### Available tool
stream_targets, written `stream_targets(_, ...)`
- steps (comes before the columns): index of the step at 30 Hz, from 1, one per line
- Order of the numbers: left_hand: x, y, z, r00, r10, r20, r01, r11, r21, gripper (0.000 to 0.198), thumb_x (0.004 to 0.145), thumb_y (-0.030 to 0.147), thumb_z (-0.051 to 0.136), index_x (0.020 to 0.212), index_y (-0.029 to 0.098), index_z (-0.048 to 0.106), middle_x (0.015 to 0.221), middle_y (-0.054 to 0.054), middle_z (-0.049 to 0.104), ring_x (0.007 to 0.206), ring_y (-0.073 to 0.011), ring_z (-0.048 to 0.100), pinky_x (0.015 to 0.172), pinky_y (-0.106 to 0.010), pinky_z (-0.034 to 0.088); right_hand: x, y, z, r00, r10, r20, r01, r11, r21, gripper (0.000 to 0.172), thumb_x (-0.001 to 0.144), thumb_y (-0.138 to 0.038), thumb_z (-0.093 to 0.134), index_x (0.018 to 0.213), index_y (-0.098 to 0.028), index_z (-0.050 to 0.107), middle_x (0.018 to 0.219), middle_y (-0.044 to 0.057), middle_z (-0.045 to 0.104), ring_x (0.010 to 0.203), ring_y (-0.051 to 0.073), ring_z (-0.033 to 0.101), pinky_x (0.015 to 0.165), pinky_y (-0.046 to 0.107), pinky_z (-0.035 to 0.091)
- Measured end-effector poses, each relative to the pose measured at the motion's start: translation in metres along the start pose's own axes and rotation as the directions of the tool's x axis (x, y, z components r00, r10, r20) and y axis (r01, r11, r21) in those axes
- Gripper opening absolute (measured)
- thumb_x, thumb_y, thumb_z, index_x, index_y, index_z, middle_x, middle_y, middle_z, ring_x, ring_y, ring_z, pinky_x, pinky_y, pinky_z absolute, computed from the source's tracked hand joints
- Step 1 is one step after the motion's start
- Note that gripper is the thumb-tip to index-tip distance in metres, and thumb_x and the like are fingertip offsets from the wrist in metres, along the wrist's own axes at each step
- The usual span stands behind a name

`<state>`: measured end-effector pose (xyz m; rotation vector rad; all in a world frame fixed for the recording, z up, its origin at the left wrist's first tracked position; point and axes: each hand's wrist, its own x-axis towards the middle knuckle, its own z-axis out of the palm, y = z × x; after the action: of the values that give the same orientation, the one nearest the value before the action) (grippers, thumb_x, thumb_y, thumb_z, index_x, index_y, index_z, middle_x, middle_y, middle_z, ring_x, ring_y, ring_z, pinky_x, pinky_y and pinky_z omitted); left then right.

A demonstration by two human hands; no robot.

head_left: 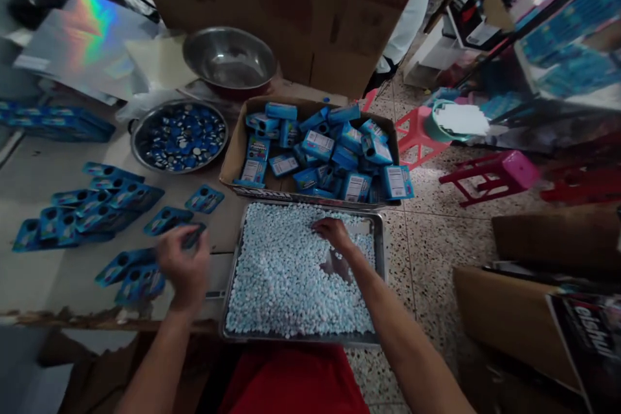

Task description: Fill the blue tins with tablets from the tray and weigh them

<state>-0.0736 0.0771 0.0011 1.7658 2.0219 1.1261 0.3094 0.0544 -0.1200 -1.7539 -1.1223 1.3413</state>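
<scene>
My left hand [183, 266] is closed on a blue card [194, 234] with round holes, just above the table near a pile of like cards [130, 275]. My right hand [332, 233] rests fingers-down, curled, in a metal tray [376, 233] full of small pale blue pellets [286, 278]; what the fingers pinch is hidden. More blue cards [92, 207] lie spread at the left.
A cardboard box [233, 155] of small blue cartons stands behind the tray. A round pan of blue and white caps [180, 136] and an empty steel bowl [229, 59] sit further back. Pink stools [490, 174] and brown boxes [509, 317] stand on the floor at the right.
</scene>
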Motion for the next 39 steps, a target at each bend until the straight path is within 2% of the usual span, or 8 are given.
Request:
stream_targets(3,0.071,0.071,0.097,0.924,0.179,0.338,-0.187,0.982,-0.010,0.020,0.086,0.032,0.069,0.101,0.019,0.068,0.108,-0.009,0.070,0.108,-0.0258,0.064,0.100,-0.037,0.047,-0.009,0.001,0.024,0.997,0.070,0.040,-0.074,0.990,0.117,0.019,0.067,-0.034,0.072,0.076,-0.019,0.079,0.067,0.001,0.071,0.056,0.014,0.059,0.054,0.023,0.046)
stream_targets(6,0.119,0.128,0.196,0.607,0.084,0.790,-0.204,0.978,0.053,0.036,0.075,0.040,0.080,0.092,0.011,0.069,0.106,-0.012,0.072,0.099,-0.0233,0.067,0.089,-0.030,0.048,-0.033,0.012,0.024,0.987,0.159,0.029,-0.161,0.962,0.218,0.025,0.070,-0.039,0.071,0.079,-0.016,0.077,0.054,-0.002,0.062,0.048,0.011,0.052,0.049,0.022,0.044)
stream_targets(9,0.135,0.151,0.246,0.447,0.042,0.894,-0.197,0.979,0.052,0.048,0.072,0.048,0.075,0.080,0.002,0.067,0.089,-0.006,0.071,0.084,-0.0154,0.067,0.081,-0.023,0.045,-0.066,0.024,0.010,0.969,0.248,0.010,-0.239,0.921,0.309,0.033,0.070,-0.046,0.073,0.085,-0.017,0.075,0.050,-0.004,0.057,0.045,0.011,0.051,0.047,0.024,0.046)
stream_targets(12,0.143,0.144,0.226,0.540,0.064,0.839,-0.143,0.990,0.017,0.057,0.066,0.049,0.076,0.087,-0.004,0.066,0.091,-0.003,0.068,0.088,-0.0154,0.065,0.086,-0.025,0.044,-0.098,0.027,-0.009,0.953,0.302,-0.013,-0.272,0.875,0.400,0.037,0.071,-0.051,0.075,0.087,-0.018,0.074,0.054,-0.003,0.060,0.047,0.013,0.056,0.048,0.026,0.049)
stream_targets(19,0.111,0.081,0.075,0.808,0.008,0.589,0.294,0.861,-0.415,0.068,0.063,0.036,0.089,0.121,0.016,0.058,0.101,-0.001,0.067,0.088,-0.0167,0.061,0.081,-0.031,0.052,-0.143,-0.028,-0.051,0.968,0.242,-0.072,-0.174,0.844,0.508,0.032,0.073,-0.044,0.084,0.088,-0.016,0.078,0.056,0.000,0.066,0.048,0.012,0.056,0.048,0.023,0.043)
stream_targets(24,0.004,0.050,0.061,0.683,-0.164,0.712,0.678,0.504,-0.535,0.060,0.057,0.028,0.088,0.107,0.023,0.057,0.102,-0.002,0.070,0.089,-0.0208,0.066,0.084,-0.036,0.053,-0.146,-0.090,-0.073,0.980,0.199,0.006,-0.178,0.865,0.470,0.030,0.073,-0.040,0.085,0.089,-0.015,0.079,0.061,0.002,0.070,0.047,0.011,0.058,0.048,0.023,0.048)
stream_targets(27,-0.042,0.045,0.073,0.659,-0.192,0.727,0.710,0.480,-0.516,0.059,0.056,0.023,0.089,0.104,0.023,0.055,0.099,0.000,0.069,0.090,-0.0190,0.066,0.085,-0.033,0.052,-0.137,-0.117,-0.082,0.985,0.161,0.056,-0.170,0.896,0.409,0.030,0.072,-0.040,0.086,0.089,-0.015,0.079,0.061,0.002,0.070,0.048,0.011,0.060,0.048,0.022,0.050)
stream_targets(39,-0.069,0.041,0.068,0.711,-0.132,0.691,0.630,0.556,-0.542,0.046,0.057,0.023,0.087,0.092,0.019,0.059,0.112,-0.007,0.073,0.106,-0.0231,0.067,0.100,-0.040,0.049,-0.103,-0.155,-0.069,0.996,0.032,0.085,-0.025,0.997,-0.078,0.021,0.077,-0.033,0.074,0.087,-0.015,0.079,0.057,0.000,0.067,0.046,0.012,0.060,0.049,0.023,0.049)
